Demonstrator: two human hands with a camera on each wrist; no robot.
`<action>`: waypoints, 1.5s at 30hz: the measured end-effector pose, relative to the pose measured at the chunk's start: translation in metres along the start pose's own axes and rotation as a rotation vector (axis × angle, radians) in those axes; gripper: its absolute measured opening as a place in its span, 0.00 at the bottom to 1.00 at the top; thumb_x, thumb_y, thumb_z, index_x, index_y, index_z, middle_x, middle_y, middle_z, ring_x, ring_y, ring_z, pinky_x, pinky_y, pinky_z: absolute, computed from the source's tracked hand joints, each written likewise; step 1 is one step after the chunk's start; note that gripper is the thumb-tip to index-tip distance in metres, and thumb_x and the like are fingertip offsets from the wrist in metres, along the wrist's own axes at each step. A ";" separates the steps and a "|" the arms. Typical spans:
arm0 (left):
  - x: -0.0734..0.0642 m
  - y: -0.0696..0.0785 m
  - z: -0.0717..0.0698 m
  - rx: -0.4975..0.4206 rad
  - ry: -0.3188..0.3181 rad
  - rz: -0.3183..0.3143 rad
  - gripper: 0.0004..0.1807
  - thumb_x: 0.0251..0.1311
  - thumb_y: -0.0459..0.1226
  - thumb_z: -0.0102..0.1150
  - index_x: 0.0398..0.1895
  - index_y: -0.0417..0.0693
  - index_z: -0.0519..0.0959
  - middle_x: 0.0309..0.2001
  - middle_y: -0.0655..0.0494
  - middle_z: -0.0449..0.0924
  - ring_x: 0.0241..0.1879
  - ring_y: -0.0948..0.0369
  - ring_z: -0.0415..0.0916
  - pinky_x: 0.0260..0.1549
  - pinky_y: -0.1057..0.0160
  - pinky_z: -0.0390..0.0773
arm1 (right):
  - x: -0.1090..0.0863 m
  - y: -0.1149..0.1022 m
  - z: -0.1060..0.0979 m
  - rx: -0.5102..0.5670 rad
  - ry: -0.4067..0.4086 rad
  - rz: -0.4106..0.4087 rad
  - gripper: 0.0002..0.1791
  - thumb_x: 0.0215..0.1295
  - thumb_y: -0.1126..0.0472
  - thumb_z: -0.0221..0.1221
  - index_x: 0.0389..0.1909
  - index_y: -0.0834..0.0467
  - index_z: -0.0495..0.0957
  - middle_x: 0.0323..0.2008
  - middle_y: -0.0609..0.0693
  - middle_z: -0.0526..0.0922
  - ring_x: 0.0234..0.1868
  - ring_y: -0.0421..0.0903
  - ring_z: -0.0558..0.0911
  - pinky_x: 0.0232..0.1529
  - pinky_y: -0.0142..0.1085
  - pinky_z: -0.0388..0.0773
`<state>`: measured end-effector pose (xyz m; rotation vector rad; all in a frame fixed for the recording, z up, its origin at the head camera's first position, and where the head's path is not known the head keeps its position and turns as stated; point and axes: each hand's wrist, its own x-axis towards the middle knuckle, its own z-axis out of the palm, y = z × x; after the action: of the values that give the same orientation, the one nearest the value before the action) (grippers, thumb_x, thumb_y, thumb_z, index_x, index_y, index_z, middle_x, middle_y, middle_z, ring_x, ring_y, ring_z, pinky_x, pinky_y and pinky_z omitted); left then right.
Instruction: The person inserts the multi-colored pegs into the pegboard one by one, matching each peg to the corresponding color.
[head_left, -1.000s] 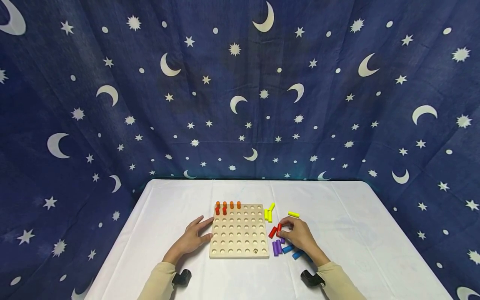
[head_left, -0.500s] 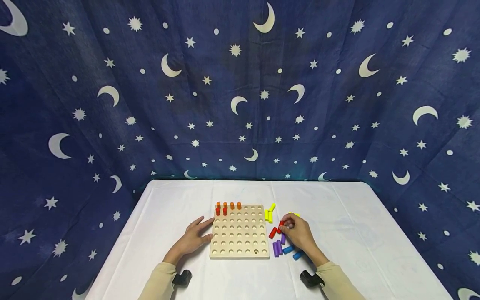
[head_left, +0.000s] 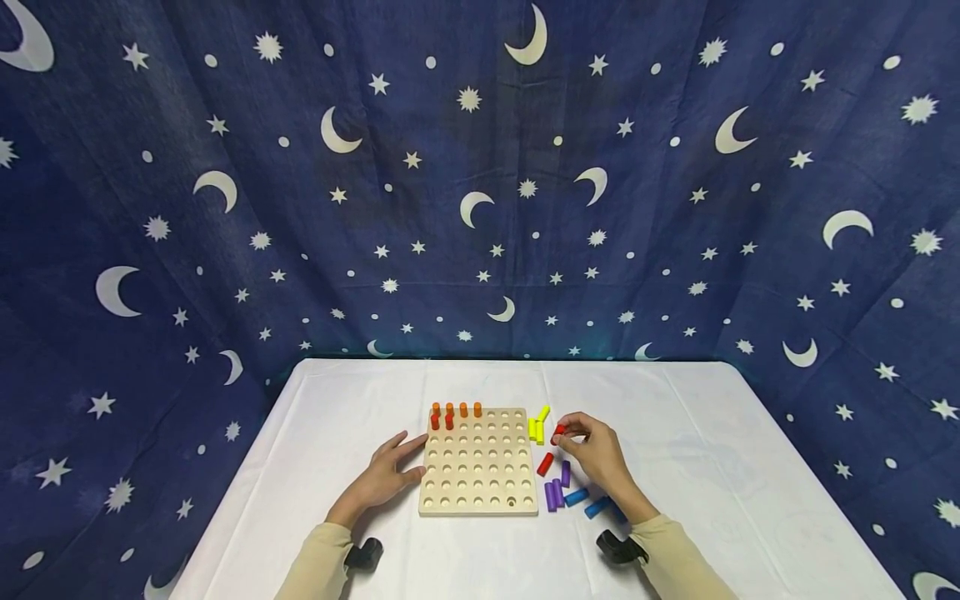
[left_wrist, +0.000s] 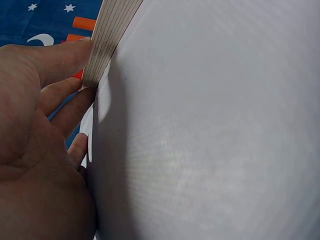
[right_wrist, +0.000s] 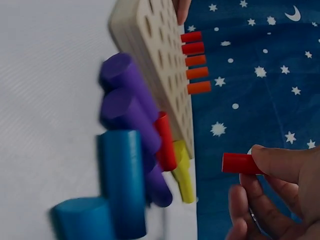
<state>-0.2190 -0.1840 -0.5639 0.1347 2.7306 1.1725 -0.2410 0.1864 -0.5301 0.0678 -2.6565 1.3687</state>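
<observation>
A square wooden pegboard (head_left: pixel 478 462) lies on the white table, with several orange pegs (head_left: pixel 463 410) standing in its far row and two red pegs (head_left: pixel 449 422) in the row below. My left hand (head_left: pixel 386 475) rests against the board's left edge, fingers spread and thumb touching the side; the left wrist view shows the fingertips at the wooden edge (left_wrist: pixel 105 45). Right of the board, my right hand (head_left: pixel 596 450) pinches a red peg (right_wrist: pixel 239 163) between thumb and fingers, raised off the table. Another red peg (head_left: pixel 545 464) lies below it, near the board.
Yellow pegs (head_left: pixel 540 432) lie at the board's upper right. Purple pegs (head_left: pixel 555 495) and blue pegs (head_left: pixel 597 507) lie by its lower right, close to the right wrist. A dark blue curtain (head_left: pixel 480 208) with moons and stars hangs behind the table (head_left: pixel 360 383).
My right hand has lifted the red peg from among the loose pegs and moved it away from me, uncovering a purple peg and covering the far yellow one. The left hand stays put.
</observation>
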 end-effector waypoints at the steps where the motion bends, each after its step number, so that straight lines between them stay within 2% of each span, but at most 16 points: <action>1: 0.000 0.000 0.000 0.000 0.000 0.000 0.32 0.59 0.46 0.65 0.69 0.59 0.71 0.76 0.40 0.55 0.75 0.35 0.47 0.67 0.26 0.50 | 0.000 -0.002 0.000 0.015 -0.003 -0.004 0.11 0.55 0.65 0.70 0.38 0.54 0.82 0.32 0.46 0.86 0.37 0.41 0.82 0.39 0.30 0.75; 5: 0.000 0.000 0.000 -0.007 -0.001 0.003 0.32 0.59 0.45 0.65 0.69 0.59 0.71 0.75 0.40 0.55 0.75 0.35 0.47 0.66 0.26 0.50 | 0.001 -0.009 0.001 0.088 -0.018 -0.015 0.11 0.56 0.67 0.69 0.40 0.56 0.82 0.33 0.49 0.86 0.34 0.40 0.84 0.36 0.26 0.81; 9: 0.000 -0.001 0.000 -0.010 -0.001 0.009 0.32 0.59 0.46 0.65 0.69 0.59 0.71 0.75 0.39 0.55 0.75 0.35 0.47 0.66 0.26 0.50 | 0.001 -0.017 0.003 0.133 -0.031 -0.021 0.12 0.56 0.67 0.69 0.42 0.57 0.83 0.35 0.52 0.87 0.35 0.42 0.85 0.36 0.28 0.83; 21: 0.000 0.000 -0.001 -0.018 -0.001 0.014 0.32 0.59 0.45 0.66 0.69 0.58 0.71 0.75 0.39 0.55 0.75 0.35 0.47 0.66 0.26 0.50 | 0.007 -0.038 0.018 0.158 -0.030 -0.037 0.10 0.55 0.66 0.70 0.39 0.56 0.84 0.34 0.50 0.86 0.37 0.42 0.84 0.37 0.27 0.81; 27: 0.001 -0.002 -0.001 -0.011 0.007 0.028 0.32 0.59 0.45 0.66 0.69 0.58 0.71 0.75 0.39 0.55 0.74 0.35 0.48 0.67 0.27 0.51 | 0.006 -0.046 0.027 0.182 -0.034 -0.056 0.10 0.58 0.64 0.69 0.40 0.54 0.84 0.35 0.50 0.85 0.38 0.42 0.83 0.37 0.27 0.80; 36: 0.001 -0.002 -0.002 -0.011 0.007 0.026 0.32 0.59 0.45 0.66 0.68 0.58 0.71 0.75 0.39 0.55 0.75 0.35 0.48 0.67 0.27 0.51 | 0.006 -0.052 0.044 0.236 -0.064 -0.113 0.13 0.60 0.65 0.67 0.46 0.57 0.84 0.36 0.50 0.87 0.39 0.42 0.84 0.41 0.28 0.82; 41: 0.001 -0.002 -0.001 -0.015 0.006 0.026 0.32 0.59 0.45 0.66 0.68 0.58 0.72 0.75 0.38 0.55 0.74 0.35 0.48 0.67 0.27 0.51 | 0.006 -0.060 0.052 0.266 -0.075 -0.103 0.14 0.59 0.67 0.66 0.48 0.57 0.84 0.37 0.51 0.87 0.41 0.45 0.84 0.39 0.27 0.81; 45: 0.001 -0.002 0.001 -0.018 0.007 0.020 0.32 0.59 0.46 0.66 0.68 0.58 0.72 0.75 0.38 0.56 0.74 0.35 0.49 0.67 0.27 0.52 | 0.006 -0.065 0.059 0.306 -0.092 -0.082 0.13 0.58 0.68 0.66 0.44 0.58 0.84 0.36 0.52 0.86 0.39 0.44 0.84 0.35 0.26 0.80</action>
<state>-0.2196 -0.1850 -0.5660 0.1558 2.7298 1.2050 -0.2467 0.1009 -0.5105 0.2764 -2.4581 1.7703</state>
